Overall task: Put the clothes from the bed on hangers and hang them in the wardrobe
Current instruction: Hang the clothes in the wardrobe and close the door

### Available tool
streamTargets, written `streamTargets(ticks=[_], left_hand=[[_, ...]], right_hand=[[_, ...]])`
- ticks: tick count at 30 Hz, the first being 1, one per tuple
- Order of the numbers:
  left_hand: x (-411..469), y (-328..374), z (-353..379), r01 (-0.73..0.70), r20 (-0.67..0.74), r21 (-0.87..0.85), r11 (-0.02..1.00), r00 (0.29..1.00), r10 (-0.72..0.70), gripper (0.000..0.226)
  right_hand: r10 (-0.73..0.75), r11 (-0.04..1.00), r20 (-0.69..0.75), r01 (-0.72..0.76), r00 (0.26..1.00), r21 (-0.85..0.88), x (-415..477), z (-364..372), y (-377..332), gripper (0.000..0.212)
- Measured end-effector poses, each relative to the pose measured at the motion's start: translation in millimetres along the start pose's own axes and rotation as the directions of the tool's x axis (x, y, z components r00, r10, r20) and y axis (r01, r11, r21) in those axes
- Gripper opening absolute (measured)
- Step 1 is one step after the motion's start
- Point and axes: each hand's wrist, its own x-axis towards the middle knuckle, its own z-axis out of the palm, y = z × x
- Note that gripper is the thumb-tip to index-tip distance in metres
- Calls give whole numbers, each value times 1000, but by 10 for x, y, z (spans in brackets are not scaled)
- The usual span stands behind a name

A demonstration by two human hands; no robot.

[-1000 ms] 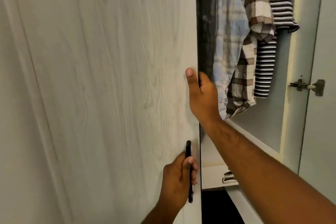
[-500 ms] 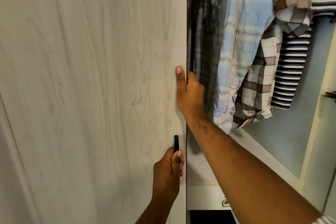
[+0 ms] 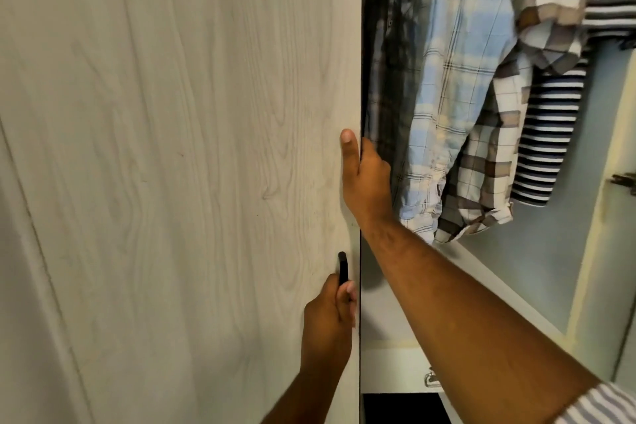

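No readable text, labels or numbers anywhere.

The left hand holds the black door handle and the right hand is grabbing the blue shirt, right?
Not quite. In the head view the right hand grips the edge of the wardrobe door, not the blue shirt. The left hand does hold the black handle.

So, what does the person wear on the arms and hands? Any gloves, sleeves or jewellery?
The left hand and right hand are bare: no gloves, rings or watch show. A grey-and-white striped sleeve begins high on the right arm; the left forearm shows no sleeve.
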Motion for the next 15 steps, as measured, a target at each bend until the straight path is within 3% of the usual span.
streamTargets(ticks=[3, 6, 9, 15], left_hand=[[-99, 140, -174, -7, 115, 3, 1000, 993, 7, 35], [-160, 152, -409, -181, 202, 266, 947, 971, 128, 14], [-398, 117, -601, -274, 161, 445, 853, 961, 225, 27], [-1025, 373, -449, -411, 252, 427, 805, 909, 331, 32]], right_hand=[[104, 991, 117, -93, 988, -100, -77, -139, -194, 54], [188, 959, 234, -128, 954, -252, -214, -296, -271, 54], [218, 912, 262, -101, 940, -398, -480, -542, -306, 42], [181, 862, 116, -101, 977, -497, -1063, -1285, -535, 17]])
